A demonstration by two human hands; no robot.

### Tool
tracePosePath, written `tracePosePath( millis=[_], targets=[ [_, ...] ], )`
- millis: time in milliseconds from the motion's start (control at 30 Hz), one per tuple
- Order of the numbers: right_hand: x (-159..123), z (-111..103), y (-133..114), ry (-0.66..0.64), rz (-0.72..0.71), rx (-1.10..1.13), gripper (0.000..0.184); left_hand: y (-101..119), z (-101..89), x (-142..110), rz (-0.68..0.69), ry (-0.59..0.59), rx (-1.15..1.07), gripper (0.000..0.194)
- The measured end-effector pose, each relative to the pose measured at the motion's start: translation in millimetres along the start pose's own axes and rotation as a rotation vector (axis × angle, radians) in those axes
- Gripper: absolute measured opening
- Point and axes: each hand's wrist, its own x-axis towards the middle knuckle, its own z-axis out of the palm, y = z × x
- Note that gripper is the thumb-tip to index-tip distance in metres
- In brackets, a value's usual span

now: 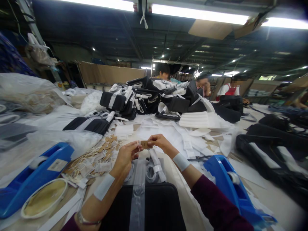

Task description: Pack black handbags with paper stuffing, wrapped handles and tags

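A small brown cardboard hang tag (144, 144) is stretched between my two hands above a black bag (158, 205). My left hand (128, 153) pinches the tag's left end, where a thin white string shows. At the other end, my right hand (160, 141) grips the tag between thumb and fingers. The black bag lies in front of me, with a strip of clear plastic (138, 202) running down its middle. Just below my hands sit wrapped grey straps (154, 171) on the bag's upper part.
Blue tape dispensers stand left (40, 176) and right (231, 186). A pile of strung brown tags (106, 149) lies left, near a round dish (44, 197). Black bags with white wrapping (173, 104) are heaped ahead; more black bags (262, 147) lie right. People are beyond the heap.
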Motion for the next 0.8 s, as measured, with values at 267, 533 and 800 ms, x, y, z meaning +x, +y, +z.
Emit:
tracePosePath(
  millis=[267,533,800],
  targets=[
    [2.4,5.9,5.0,-0.038,-0.018,0.007,0.009,19.3,17.7,13.9,0.354,-0.095,0.618,0.03],
    [-12.8,-6.5,25.8,-0.001,0.084,0.152,0.041,14.2,28.4,74.1,0.393,-0.376,1.025,0.013],
    [-29.4,-8.6,43.9,0.302,0.072,0.242,0.022,-4.5,32.4,86.8,0.4,-0.463,0.895,0.026]
  ],
)
